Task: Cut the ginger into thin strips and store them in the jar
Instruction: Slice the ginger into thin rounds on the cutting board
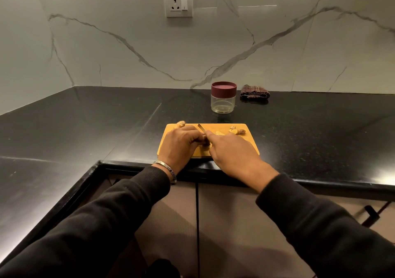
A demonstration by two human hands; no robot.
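- A wooden cutting board (245, 143) lies on the black worktop (85, 128), close to its front edge, and both hands meet over the middle of the board.
- The left hand (179, 145) rests on the board with its fingers curled down, its grip closed on a small piece of ginger under the fingertips; the piece itself is mostly hidden by the two hands.
- The right hand (232, 153) has its grip closed around the handle of a knife (201, 127), index finger stretched forward along the top; only the thin blade shows, angled up and away between the two hands.
- A whole knob of ginger (180, 124) sits at the far left corner of the board, just beyond the left knuckles.
- Several cut ginger pieces (235, 131) lie near the far right corner of the board, and a few pale slices (220, 132) lie just beside the right index finger.
- The jar (223, 102) stands upright on the worktop behind the board, apart from it; it is clear and looks empty, with its dark red lid (223, 88) on.
- A folded checked cloth (254, 92) lies to the right of the jar, against the marble wall (128, 53).
- A white socket with a switch (179, 3) is set in the wall above.
- Both arms wear dark sleeves, and a metal bangle (168, 169) circles the left wrist.
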